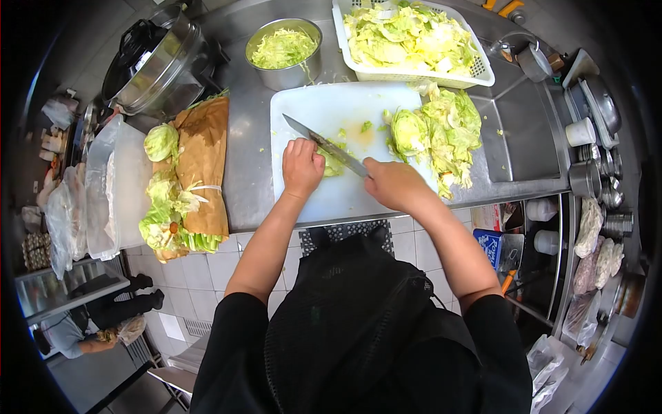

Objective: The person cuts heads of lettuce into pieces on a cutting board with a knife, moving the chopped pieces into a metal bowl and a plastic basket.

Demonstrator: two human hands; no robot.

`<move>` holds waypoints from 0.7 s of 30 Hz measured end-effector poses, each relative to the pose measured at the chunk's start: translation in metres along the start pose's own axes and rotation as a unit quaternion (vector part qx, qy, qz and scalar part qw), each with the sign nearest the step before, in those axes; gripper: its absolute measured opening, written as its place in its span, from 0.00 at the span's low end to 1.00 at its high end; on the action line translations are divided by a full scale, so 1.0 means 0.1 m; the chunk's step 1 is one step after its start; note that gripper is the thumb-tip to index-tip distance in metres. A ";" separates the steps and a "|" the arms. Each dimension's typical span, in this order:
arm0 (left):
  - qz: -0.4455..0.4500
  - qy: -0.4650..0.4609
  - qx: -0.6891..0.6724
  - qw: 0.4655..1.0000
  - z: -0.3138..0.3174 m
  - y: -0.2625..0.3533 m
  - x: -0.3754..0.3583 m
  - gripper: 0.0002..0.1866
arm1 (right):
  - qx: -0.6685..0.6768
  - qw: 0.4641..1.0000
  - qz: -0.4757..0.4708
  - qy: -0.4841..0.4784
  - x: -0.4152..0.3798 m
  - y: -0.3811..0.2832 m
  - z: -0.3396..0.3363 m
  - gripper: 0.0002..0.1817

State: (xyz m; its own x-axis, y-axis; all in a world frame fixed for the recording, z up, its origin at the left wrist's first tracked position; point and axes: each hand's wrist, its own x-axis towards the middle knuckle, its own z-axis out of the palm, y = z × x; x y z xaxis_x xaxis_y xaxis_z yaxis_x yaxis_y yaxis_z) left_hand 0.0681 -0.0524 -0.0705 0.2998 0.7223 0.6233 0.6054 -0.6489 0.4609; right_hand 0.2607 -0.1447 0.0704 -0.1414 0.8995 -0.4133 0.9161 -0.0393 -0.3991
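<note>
On the white cutting board [303, 207], my right hand [396, 185] grips the handle of a kitchen knife [329, 148]. Its blade points up and left, passing close by my left hand [302, 168]. The fingers of my left hand are curled against a piece of lettuce [332, 164], partly hidden under the blade and knuckles. To the right, a lettuce head [409, 132] rests on the board beside a heap of loose outer leaves [452, 127]. Small green scraps lie scattered around the blade.
Behind the board stand a metal pot [303, 74] of shredded lettuce and a white basket [485, 72] of leaves. A brown paper bag [205, 165] with lettuce lies left, near a clear plastic bin [131, 186]. A sink [524, 131] is at right. Another person [69, 331] stands lower left.
</note>
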 end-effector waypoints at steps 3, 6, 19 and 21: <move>-0.020 -0.011 0.014 1.000 0.01 -0.03 -0.03 0.06 | 0.035 0.999 -0.007 0.013 -0.05 0.01 0.16 0.13; -0.038 -0.016 -0.026 0.999 -0.05 -0.04 -0.03 0.07 | 0.039 0.999 0.000 0.037 0.21 0.05 0.54 0.13; -0.016 -0.080 0.004 0.997 -0.11 -0.18 -0.15 0.11 | -0.006 1.000 -0.022 0.011 0.00 0.00 0.21 0.14; -0.029 -0.089 0.004 0.996 -0.10 -0.16 -0.16 0.11 | 0.001 1.000 -0.014 0.028 0.26 0.06 0.41 0.14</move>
State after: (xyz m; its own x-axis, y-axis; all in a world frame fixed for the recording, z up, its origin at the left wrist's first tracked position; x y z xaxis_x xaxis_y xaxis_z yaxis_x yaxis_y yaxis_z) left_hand 0.0460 -0.0559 -0.0817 0.3892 0.7895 0.4745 0.6315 -0.6037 0.4865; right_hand 0.2471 -0.1394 0.0234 -0.1450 0.9231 -0.3561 0.9117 -0.0152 -0.4105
